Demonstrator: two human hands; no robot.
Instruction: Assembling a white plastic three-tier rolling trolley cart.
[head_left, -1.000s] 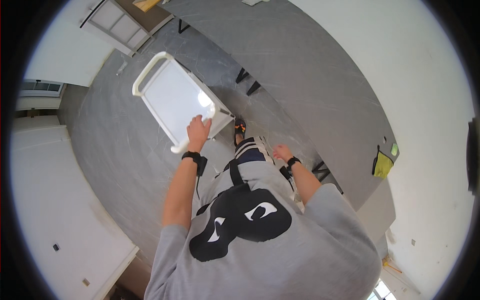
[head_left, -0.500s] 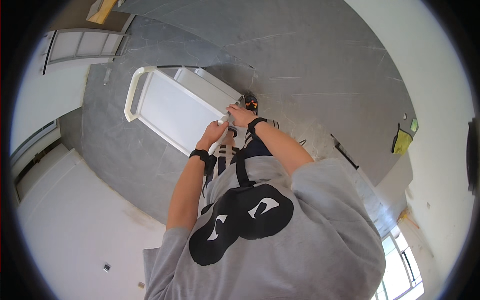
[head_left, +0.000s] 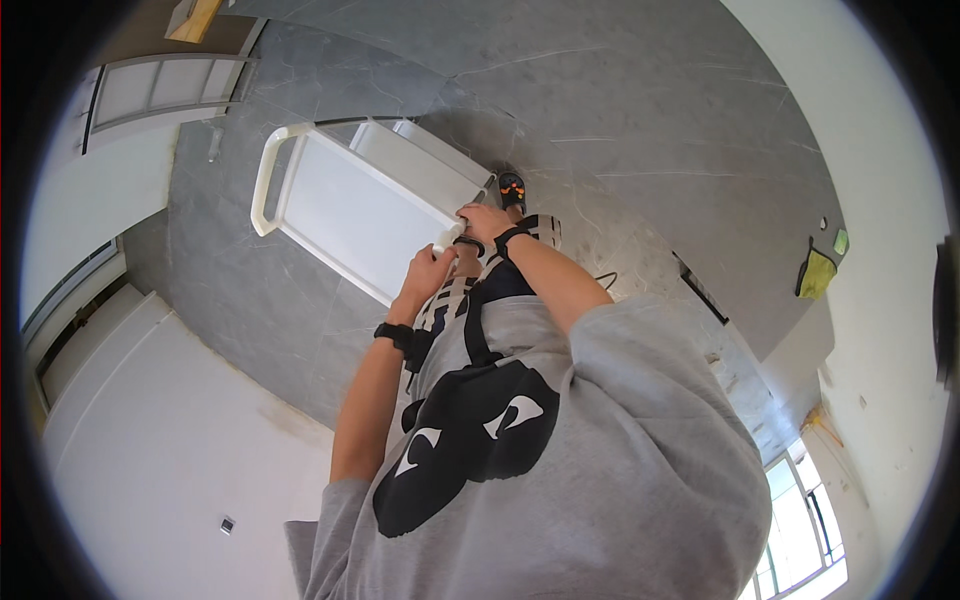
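Note:
A white tiered trolley (head_left: 360, 210) stands in front of me, slanting away to the far left. Its rounded handle (head_left: 264, 190) rises at the far end, and another white handle (head_left: 447, 238) is at the end by my legs. My left hand (head_left: 428, 274) is closed around the left part of this near handle. My right hand (head_left: 484, 222) grips its right part, at the trolley's corner, with the fingertips partly hidden. Lower white shelves (head_left: 420, 160) show beyond the top tray's right edge.
My foot in a dark shoe (head_left: 512, 189) is beside the trolley's right corner on the grey tiled floor (head_left: 640, 110). A white wall panel (head_left: 180, 420) lies to the left. A yellow-green cloth (head_left: 817, 272) is at the right, and a window (head_left: 800, 520) at the lower right.
The view has shifted slightly, and my right hand's fingers are more bent around the near handle. Both hands remain at the handle; the trolley stands nearly as before.

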